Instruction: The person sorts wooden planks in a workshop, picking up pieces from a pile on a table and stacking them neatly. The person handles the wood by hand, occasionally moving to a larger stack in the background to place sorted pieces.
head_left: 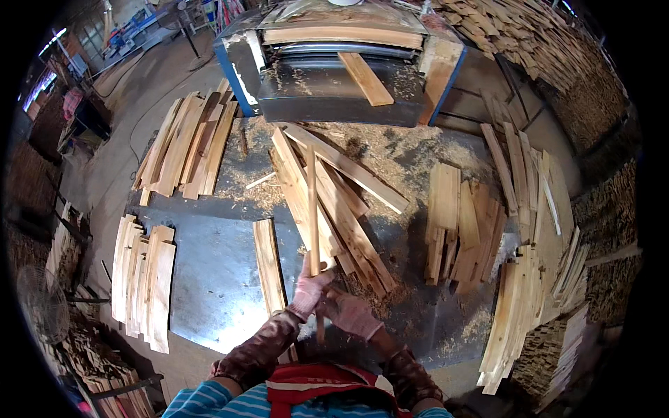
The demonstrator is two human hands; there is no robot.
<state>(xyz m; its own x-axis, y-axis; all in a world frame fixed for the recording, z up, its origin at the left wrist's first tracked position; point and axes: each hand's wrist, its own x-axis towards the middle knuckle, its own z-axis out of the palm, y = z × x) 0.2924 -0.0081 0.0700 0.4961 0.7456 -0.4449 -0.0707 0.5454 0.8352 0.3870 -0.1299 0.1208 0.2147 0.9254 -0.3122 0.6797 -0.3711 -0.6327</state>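
A long, narrow wooden board [313,209], seen edge-on, points away from me over the table. My gloved left hand [310,287] is closed around it near its lower part. Just right of it, my gloved right hand [350,315] has its fingers closed at the near end of the same board, partly hidden behind the left hand. Beneath and beyond the held board, several loose boards [352,230] lie crossed in a heap. One single board [267,258] lies left of my left hand, running under the forearm.
At the far side stands a planer-like machine [306,90] with a board [366,80] on its bed. Stacked boards lie at left [182,143], near left [145,275], right [460,223] and far right [516,306]. Shavings [411,157] cover much of the dark metal table [209,258].
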